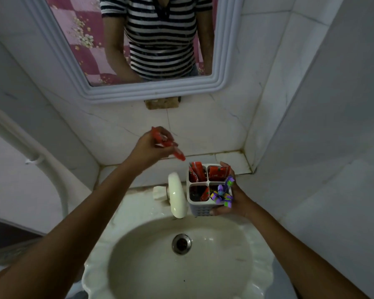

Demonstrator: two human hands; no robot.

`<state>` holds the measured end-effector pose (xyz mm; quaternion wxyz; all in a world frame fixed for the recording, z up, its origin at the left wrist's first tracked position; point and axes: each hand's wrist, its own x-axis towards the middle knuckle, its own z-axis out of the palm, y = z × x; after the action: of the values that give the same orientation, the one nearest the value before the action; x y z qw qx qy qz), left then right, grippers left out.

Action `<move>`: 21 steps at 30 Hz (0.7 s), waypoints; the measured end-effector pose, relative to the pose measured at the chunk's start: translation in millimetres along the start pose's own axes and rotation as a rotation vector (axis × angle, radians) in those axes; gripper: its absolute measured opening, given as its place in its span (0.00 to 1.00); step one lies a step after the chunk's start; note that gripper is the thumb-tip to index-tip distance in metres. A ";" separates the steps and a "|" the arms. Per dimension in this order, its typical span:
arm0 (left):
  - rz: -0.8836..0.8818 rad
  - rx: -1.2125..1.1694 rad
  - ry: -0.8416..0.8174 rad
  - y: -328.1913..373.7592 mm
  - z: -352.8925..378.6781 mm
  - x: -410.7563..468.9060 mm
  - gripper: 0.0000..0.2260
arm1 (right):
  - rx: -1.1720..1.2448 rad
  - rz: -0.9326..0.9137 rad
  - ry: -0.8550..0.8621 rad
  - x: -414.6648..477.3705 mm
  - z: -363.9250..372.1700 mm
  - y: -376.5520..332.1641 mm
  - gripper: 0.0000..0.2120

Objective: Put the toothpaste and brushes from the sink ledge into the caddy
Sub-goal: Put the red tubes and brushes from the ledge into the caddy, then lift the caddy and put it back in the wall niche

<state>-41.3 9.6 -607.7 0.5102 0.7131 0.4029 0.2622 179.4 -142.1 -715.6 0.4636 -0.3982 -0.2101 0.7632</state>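
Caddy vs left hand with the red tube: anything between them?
Head view: no object between left hand, gripping red tube, and caddy; only bare ledge tile behind the gap.

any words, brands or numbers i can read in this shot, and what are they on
None can be read.
Red tube in the left hand: white marks on the red tube, too blurred to read.
Red tubes in the white caddy, which the right hand holds: print too small and blurred.
Purple and green brush packs: no legible text.
Tap, sink, mirror frame: no lettering visible.
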 end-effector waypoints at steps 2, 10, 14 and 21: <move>0.030 0.090 -0.049 26.3 11.3 -8.7 0.09 | 0.009 -0.049 0.007 -0.7 -1.2 -0.1 0.24; 0.075 0.763 -0.249 44.8 60.9 -26.9 0.11 | -0.015 0.000 0.051 17.5 -20.3 7.4 0.32; 0.038 0.842 -0.253 40.6 65.9 -30.4 0.14 | 0.040 -0.061 0.049 24.2 -31.2 11.6 0.33; -0.030 0.730 -0.104 43.5 38.5 -31.2 0.16 | -0.232 -0.150 0.094 6.3 -28.1 5.7 0.29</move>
<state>-14.5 -43.3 -578.8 0.2456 0.8547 0.4538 0.0571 197.2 -140.7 -738.9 0.4793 -0.4678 -0.3041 0.6774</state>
